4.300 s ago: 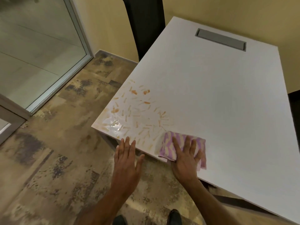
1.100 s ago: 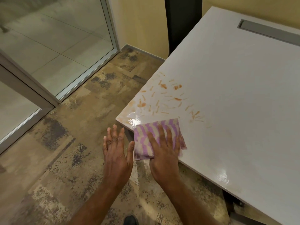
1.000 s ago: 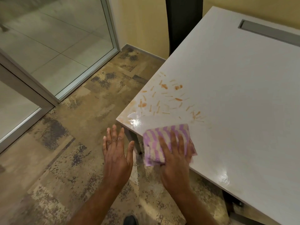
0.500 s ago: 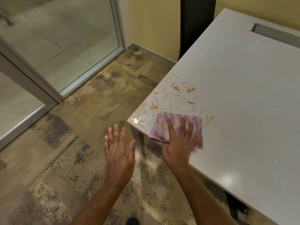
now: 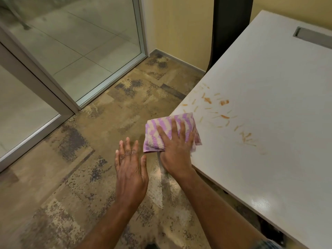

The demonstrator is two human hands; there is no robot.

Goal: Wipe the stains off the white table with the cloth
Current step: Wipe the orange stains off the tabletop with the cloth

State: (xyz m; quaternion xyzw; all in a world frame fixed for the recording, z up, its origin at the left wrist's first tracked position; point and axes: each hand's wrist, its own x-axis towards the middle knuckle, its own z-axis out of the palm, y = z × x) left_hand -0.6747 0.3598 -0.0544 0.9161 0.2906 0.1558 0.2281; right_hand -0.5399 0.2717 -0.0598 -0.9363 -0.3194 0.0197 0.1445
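The white table [image 5: 273, 90] fills the right side, its near-left corner under the cloth. Orange streaky stains [image 5: 218, 112] spread across the top just right of that corner. A purple-and-white striped cloth [image 5: 158, 130] lies over the corner and hangs partly past the edge. My right hand [image 5: 175, 150] presses flat on the cloth with fingers spread. My left hand [image 5: 130, 169] hovers over the floor to the left of the table, palm down, fingers apart, holding nothing.
A grey metal cable slot [image 5: 312, 37] is set into the table's far side. A dark chair back [image 5: 230, 24] stands against the yellow wall. A glass door with a metal frame [image 5: 75, 51] is at the left, above mottled brown flooring [image 5: 62, 177].
My right hand has slid the cloth leftward to the table's corner, covering the wet patch there; the cloth now overhangs the edge. Fewer stains show than seconds ago. The left hand stayed hovering.
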